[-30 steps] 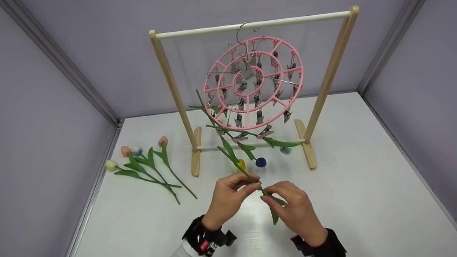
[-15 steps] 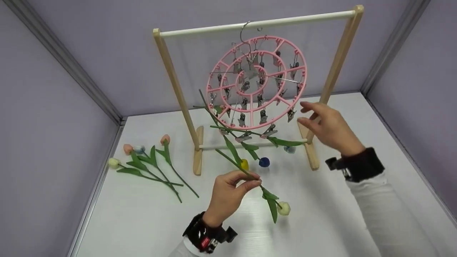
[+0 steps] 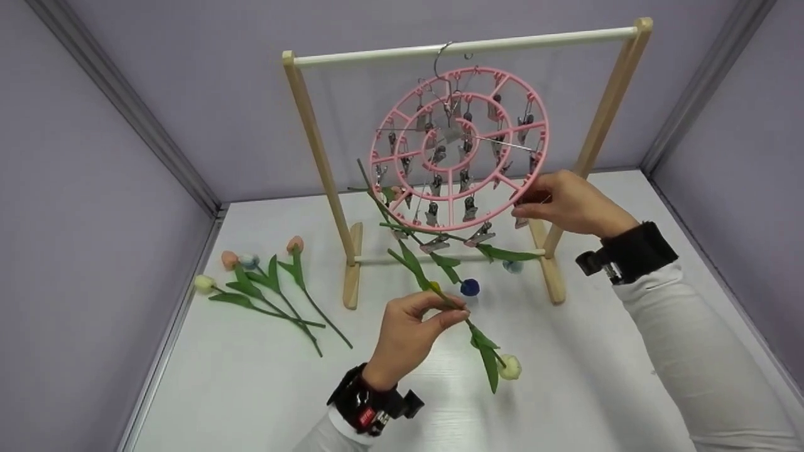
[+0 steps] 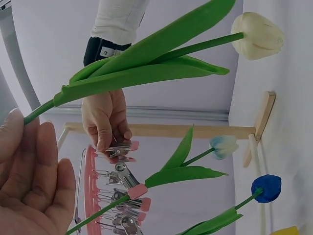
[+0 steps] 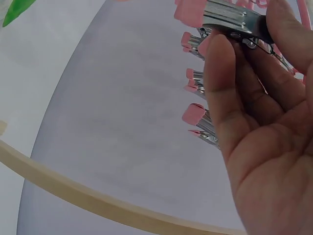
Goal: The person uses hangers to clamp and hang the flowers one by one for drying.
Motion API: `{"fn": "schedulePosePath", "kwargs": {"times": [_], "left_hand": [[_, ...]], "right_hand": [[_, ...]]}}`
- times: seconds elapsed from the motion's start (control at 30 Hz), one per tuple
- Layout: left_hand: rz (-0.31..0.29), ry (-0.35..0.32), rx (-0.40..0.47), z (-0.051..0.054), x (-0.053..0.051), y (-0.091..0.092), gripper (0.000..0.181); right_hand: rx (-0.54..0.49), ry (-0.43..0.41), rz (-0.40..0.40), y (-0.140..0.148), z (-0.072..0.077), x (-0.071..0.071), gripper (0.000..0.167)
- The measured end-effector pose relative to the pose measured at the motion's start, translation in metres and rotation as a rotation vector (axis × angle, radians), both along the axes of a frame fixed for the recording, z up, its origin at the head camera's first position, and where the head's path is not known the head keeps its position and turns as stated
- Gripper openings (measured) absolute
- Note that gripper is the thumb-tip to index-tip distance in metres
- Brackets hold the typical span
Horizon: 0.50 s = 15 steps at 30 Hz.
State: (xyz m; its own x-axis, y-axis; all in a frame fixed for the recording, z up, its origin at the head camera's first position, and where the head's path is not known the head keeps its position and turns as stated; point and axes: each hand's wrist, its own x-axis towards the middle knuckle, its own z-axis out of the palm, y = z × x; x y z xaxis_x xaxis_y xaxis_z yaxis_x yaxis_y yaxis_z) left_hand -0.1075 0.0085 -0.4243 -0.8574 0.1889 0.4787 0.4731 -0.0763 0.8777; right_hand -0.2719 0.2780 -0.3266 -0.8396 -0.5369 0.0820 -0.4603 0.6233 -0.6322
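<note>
My left hand [image 3: 411,333] pinches the stem of an artificial white tulip [image 3: 509,367] between thumb and fingertips, its bloom pointing down to the right. At the right rim of the round pink clip hanger [image 3: 451,169], my right hand [image 3: 575,204] holds a metal clip [image 5: 225,15] with pink tips between thumb and fingers. Several clips dangle from the hanger. Tulips hang by their stems from some front clips, among them a blue tulip [image 3: 470,287], a light-blue tulip [image 4: 224,147] and a yellow tulip [image 4: 285,231] partly hidden in the head view.
The hanger hooks onto the white bar [image 3: 534,41] of a wooden stand [image 3: 320,157]. Several loose tulips, including a pale yellow tulip [image 3: 205,284] and a pink tulip [image 3: 295,244], lie left on the white table [image 3: 251,402]. Grey panels enclose the table.
My right hand has let go of the white tulip, moved up to the hanger's right rim and taken hold of a clip. The left hand keeps its pinch on the stem.
</note>
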Motion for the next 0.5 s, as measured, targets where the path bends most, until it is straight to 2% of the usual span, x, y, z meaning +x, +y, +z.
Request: {"fn": "schedulePosePath", "kwargs": {"times": [0.23,0.5], "left_hand": [[-0.016,0.022,0.009,0.004,-0.010,-0.001,0.013],[-0.011,0.037,-0.022,0.010,-0.025,-0.004,0.015]], "right_hand": [[-0.082,0.052,-0.010,-0.002,-0.012,0.007,0.021],[-0.196,0.043,-0.016,-0.013,-0.026,0.014,0.022]]}}
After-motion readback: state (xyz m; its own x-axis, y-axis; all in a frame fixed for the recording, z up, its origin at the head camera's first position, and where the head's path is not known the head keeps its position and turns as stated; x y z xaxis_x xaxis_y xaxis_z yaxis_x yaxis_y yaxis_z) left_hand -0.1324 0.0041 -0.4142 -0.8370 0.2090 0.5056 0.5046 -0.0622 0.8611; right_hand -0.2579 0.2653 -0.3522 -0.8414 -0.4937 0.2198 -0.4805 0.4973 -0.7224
